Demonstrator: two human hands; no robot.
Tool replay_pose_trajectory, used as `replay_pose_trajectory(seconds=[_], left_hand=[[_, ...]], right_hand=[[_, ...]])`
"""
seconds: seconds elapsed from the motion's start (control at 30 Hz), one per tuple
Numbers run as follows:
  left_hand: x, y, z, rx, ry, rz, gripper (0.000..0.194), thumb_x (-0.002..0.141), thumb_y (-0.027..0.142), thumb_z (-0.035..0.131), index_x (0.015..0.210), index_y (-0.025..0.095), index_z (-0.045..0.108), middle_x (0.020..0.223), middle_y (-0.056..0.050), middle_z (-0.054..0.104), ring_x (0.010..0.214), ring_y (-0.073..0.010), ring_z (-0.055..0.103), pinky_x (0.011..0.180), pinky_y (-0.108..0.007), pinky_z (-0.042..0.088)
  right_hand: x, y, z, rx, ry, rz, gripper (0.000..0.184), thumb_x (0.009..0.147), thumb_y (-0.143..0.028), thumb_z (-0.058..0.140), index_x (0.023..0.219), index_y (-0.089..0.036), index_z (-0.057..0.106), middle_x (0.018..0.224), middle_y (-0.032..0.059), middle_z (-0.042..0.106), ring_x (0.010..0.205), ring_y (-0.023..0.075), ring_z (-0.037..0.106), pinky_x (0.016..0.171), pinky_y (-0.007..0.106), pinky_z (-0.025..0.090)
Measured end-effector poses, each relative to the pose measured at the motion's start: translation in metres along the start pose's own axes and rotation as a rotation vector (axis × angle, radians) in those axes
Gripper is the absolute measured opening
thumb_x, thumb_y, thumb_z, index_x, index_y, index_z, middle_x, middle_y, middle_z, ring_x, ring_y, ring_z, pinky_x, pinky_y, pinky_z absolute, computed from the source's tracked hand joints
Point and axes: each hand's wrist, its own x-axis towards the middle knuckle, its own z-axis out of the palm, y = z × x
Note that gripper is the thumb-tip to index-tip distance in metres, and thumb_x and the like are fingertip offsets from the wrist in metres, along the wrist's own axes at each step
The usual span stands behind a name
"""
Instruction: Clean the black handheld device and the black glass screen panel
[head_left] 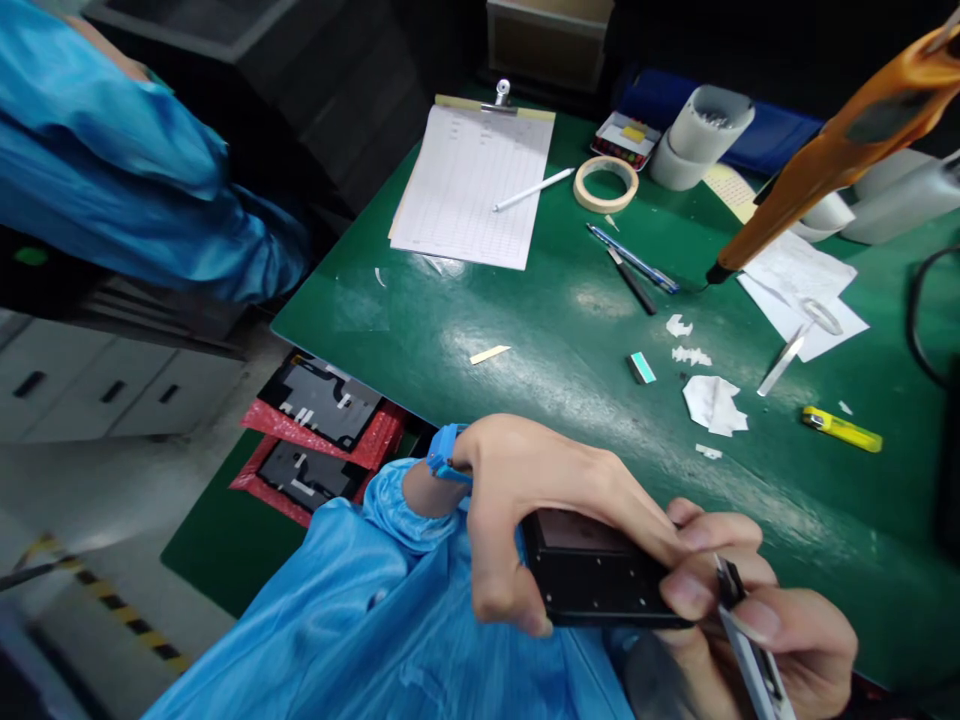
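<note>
My left hand [555, 480], with a blue band at its wrist, is closed around a flat black rectangular device [600, 590]. Small silver dots mark the device's lower face, and a shiny dark panel shows above them. In my right hand [780, 610] is a slim silver-and-black utility knife [756, 665], its upper end pinched between thumb and fingers. The knife is close to the device's right end; whether its tip touches the device cannot be made out. My right fingers also meet that end of the device.
On the green table [540, 330] lie a clipboard [480, 180], a tape roll [606, 185], pens [634, 258], paper scraps [714, 405] and a yellow cutter [841, 428]. An orange electric screwdriver [840, 150] hangs at right. Another person's blue sleeve [150, 180] is at left.
</note>
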Motion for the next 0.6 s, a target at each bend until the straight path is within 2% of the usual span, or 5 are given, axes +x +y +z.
replay_pose_trajectory(seconds=[0.07,0.1,0.3,0.47,0.6], left_hand=[[0.006,0.002,-0.005,-0.02,-0.185,-0.081,0.056,0.057,0.05,0.091,0.103,0.021,0.077,0.103,-0.007,0.081,0.1,-0.031,0.081,0.098,-0.034,0.067],[0.009,0.003,-0.006,0.001,-0.223,-0.105,0.057,0.057,0.05,0.091,0.105,0.021,0.078,0.104,-0.008,0.081,0.1,-0.0317,0.081,0.099,-0.035,0.067],[0.009,0.011,0.001,0.222,-0.123,-0.02,0.068,0.057,0.051,0.092,0.115,0.022,0.076,0.122,-0.012,0.083,0.113,-0.0366,0.083,0.11,-0.039,0.065],[0.018,0.007,-0.007,0.257,-0.263,0.075,0.079,0.053,0.045,0.101,0.122,0.02,0.073,0.126,-0.016,0.083,0.119,-0.0402,0.083,0.114,-0.041,0.065],[0.029,0.006,-0.013,0.174,-0.326,-0.009,0.076,0.05,0.043,0.105,0.116,0.023,0.073,0.12,-0.013,0.084,0.115,-0.0374,0.083,0.11,-0.039,0.066]], right_hand=[[0.0,-0.001,0.002,0.083,-0.01,-0.018,0.026,0.101,-0.01,0.09,0.115,-0.026,0.075,0.092,-0.0086,0.083,0.089,0.0133,0.071,0.111,0.026,0.059],[-0.001,-0.002,0.003,0.112,0.004,0.001,0.029,0.1,-0.009,0.089,0.119,-0.027,0.076,0.094,-0.0088,0.083,0.092,0.0136,0.07,0.112,0.026,0.059],[-0.015,-0.002,-0.002,0.197,0.058,0.085,0.036,0.098,-0.014,0.092,0.125,-0.035,0.079,0.094,-0.0088,0.083,0.103,0.0151,0.069,0.115,0.025,0.057],[-0.021,-0.003,-0.005,0.245,0.076,0.105,0.036,0.098,-0.014,0.092,0.124,-0.035,0.079,0.092,-0.0089,0.081,0.108,0.0137,0.068,0.118,0.022,0.055],[-0.022,-0.004,-0.004,0.29,0.104,0.135,0.036,0.098,-0.013,0.093,0.122,-0.035,0.079,0.09,-0.0086,0.079,0.11,0.0123,0.068,0.119,0.021,0.054]])
